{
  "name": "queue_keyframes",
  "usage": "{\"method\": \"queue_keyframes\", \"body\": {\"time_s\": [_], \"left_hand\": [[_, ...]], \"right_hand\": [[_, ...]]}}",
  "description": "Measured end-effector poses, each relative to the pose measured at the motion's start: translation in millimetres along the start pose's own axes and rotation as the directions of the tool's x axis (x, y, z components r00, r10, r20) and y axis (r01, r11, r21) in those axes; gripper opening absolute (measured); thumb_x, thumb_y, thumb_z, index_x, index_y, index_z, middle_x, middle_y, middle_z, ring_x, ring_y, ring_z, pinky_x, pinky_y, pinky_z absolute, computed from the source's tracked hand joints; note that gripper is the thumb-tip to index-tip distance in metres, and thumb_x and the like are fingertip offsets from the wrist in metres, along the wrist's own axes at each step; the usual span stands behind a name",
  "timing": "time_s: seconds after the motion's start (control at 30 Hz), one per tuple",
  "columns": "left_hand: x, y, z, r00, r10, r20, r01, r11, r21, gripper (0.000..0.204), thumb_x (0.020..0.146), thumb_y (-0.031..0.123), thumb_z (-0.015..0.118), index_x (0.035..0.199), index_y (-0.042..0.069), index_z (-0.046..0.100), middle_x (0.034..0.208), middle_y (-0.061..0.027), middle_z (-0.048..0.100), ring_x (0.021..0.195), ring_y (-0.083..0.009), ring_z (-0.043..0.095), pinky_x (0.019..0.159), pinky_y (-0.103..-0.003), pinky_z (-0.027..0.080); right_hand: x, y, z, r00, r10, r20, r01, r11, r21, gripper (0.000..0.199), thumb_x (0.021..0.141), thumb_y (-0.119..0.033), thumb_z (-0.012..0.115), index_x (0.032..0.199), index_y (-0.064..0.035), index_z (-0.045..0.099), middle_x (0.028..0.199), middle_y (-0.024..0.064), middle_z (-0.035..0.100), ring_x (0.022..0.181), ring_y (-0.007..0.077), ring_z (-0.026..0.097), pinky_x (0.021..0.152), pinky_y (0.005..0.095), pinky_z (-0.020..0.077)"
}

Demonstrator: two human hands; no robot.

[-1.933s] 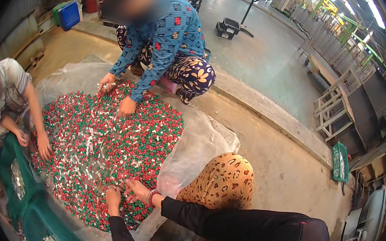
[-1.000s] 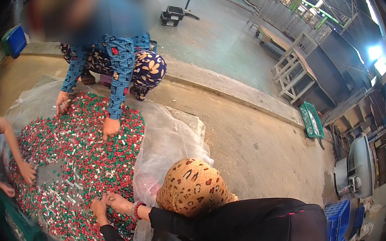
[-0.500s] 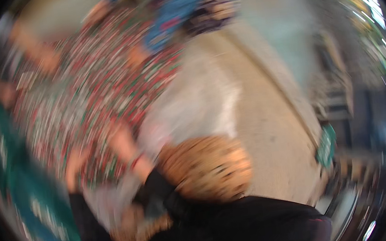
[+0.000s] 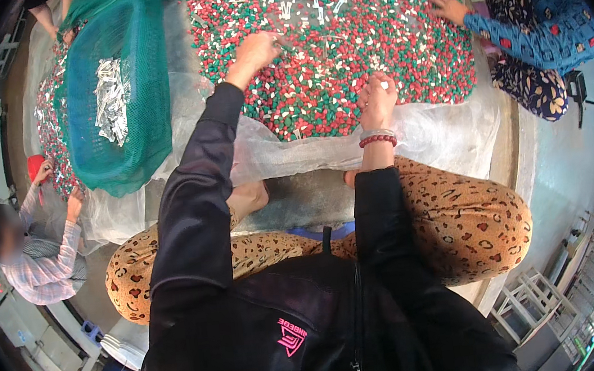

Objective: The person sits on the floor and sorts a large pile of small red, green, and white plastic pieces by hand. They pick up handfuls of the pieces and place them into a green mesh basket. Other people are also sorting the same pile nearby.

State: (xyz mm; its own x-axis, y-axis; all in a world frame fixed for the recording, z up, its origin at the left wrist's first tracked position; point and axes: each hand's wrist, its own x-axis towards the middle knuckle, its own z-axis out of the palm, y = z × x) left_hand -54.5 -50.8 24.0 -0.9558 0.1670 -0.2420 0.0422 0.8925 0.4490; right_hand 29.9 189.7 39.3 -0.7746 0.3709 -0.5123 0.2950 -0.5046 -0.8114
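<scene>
Two hands work in a heap of small red, green and white pieces [image 4: 340,43] spread over the upper middle of the frame. The left hand [image 4: 254,51] is curled narrow, its fingertips pinched on a piece at the heap's left part. The right hand [image 4: 377,97], a bead bracelet [image 4: 377,139] on its wrist, is bunched narrow at the heap's lower edge, fingers touching the pieces; whether it holds any I cannot tell. The heap lies on a clear plastic sheet [image 4: 444,137]. A green mesh basket [image 4: 124,95] with white pieces stands at upper left. Another person's hand [image 4: 446,7] rests on the heap at upper right.
</scene>
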Motion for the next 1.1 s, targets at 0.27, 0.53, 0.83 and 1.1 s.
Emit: {"method": "queue_keyframes", "body": {"time_s": [0.27, 0.53, 0.83, 1.1], "left_hand": [[45, -5, 32, 0.991, 0.133, -0.017, -0.121, 0.941, 0.315, 0.016, 0.076, 0.007, 0.049, 0.083, 0.006, 0.064, 0.086, -0.0131, 0.063, 0.084, -0.0268, 0.062, 0.068, -0.039, 0.05], [29, -47, 62, 0.925, 0.361, 0.121, -0.381, 0.868, 0.318, 0.023, 0.074, 0.019, 0.057, 0.089, 0.002, 0.057, 0.077, -0.0176, 0.061, 0.069, -0.0349, 0.059, 0.061, -0.045, 0.047], [36, -39, 46, 0.945, 0.213, 0.249, -0.295, 0.883, 0.365, 0.028, 0.066, 0.007, 0.063, 0.091, -0.001, 0.053, 0.079, -0.0224, 0.059, 0.078, -0.0397, 0.057, 0.067, -0.047, 0.045], [15, -6, 33, 0.836, 0.264, 0.482, -0.263, 0.962, -0.071, 0.039, 0.063, 0.008, 0.063, 0.1, -0.002, 0.055, 0.073, -0.0162, 0.061, 0.067, -0.0263, 0.059, 0.059, -0.036, 0.045]], "right_hand": [[103, 2, 72, 0.841, -0.468, 0.273, 0.532, 0.621, -0.575, 0.03, 0.077, -0.013, 0.059, 0.1, 0.0014, 0.049, 0.065, 0.0073, 0.052, 0.054, 0.0184, 0.049, 0.05, 0.0321, 0.0419], [142, 103, 129, 0.779, 0.069, 0.623, 0.613, -0.291, -0.735, 0.033, 0.073, -0.029, 0.059, 0.091, -0.0008, 0.06, 0.082, 0.0147, 0.061, 0.078, 0.0266, 0.059, 0.07, 0.0415, 0.0447], [75, 85, 107, 0.802, 0.27, 0.533, 0.597, -0.342, -0.726, 0.018, 0.08, -0.023, 0.056, 0.078, -0.0095, 0.067, 0.074, 0.0029, 0.06, 0.069, 0.0177, 0.055, 0.053, 0.0331, 0.043], [24, 86, 62, 0.798, 0.073, 0.599, 0.597, 0.041, -0.801, 0.043, 0.07, -0.017, 0.061, 0.106, 0.003, 0.05, 0.094, 0.018, 0.059, 0.087, 0.0285, 0.059, 0.069, 0.0399, 0.0477]]}}
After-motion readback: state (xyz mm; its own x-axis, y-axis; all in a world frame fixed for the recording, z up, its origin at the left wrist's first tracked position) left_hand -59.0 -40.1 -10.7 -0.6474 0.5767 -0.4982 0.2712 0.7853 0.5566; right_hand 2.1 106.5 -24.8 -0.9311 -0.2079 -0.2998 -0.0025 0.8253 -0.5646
